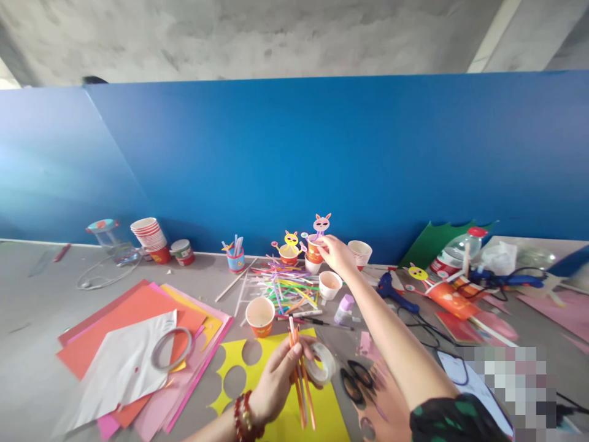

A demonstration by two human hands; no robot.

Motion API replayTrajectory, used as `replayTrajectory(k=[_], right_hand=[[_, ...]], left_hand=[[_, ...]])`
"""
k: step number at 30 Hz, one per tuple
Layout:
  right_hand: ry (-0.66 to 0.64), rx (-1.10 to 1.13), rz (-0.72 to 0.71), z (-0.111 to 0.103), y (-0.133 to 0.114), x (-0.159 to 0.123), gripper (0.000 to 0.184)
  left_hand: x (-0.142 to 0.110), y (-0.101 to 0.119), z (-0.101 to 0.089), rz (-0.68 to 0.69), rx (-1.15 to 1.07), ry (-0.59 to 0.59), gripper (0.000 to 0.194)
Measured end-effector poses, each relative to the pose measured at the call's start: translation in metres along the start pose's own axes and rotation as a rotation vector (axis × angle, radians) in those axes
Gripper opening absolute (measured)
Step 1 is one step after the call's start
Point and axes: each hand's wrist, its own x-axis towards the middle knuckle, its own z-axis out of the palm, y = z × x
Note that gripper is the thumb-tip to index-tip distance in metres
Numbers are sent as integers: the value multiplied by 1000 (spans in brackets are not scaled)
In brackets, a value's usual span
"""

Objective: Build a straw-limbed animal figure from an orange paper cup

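My left hand (278, 374), with a bead bracelet on the wrist, is closed around a few orange and pink straws (301, 380) held upright over a yellow sheet with round holes (239, 362). My right hand (335, 253) reaches far forward and pinches the red paper cup with a pink bunny face on a stick (317, 242) near the blue wall. A second cup with a yellow bunny face (289, 248) stands just left of it.
A pile of coloured straws (288, 287), an orange cup (260, 316), a white cup (330, 285), a glue stick (344, 307), scissors (354, 379) and a clear tape roll (322, 363) lie around. Coloured paper sheets (138, 344) lie left. A blue glue gun (391, 290) and bottle (455, 252) sit right.
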Motion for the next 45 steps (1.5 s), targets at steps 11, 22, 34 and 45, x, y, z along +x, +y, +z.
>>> replayTrajectory(k=[11,22,34,45], right_hand=[[6,2,-55,-2,1,2,12],[-67,-31,-27,3,6,6,22],[-74,5,-14,5,11,4,22],[97,100,-50,-23,6,11,11]], left_hand=[[0,-2,-4,11,2,-16,32],[1,-1,-4,34,1,-20,32],[0,-2,-3,-4,-12,0,33],[1,1,-2,-5,-11,-3,34]])
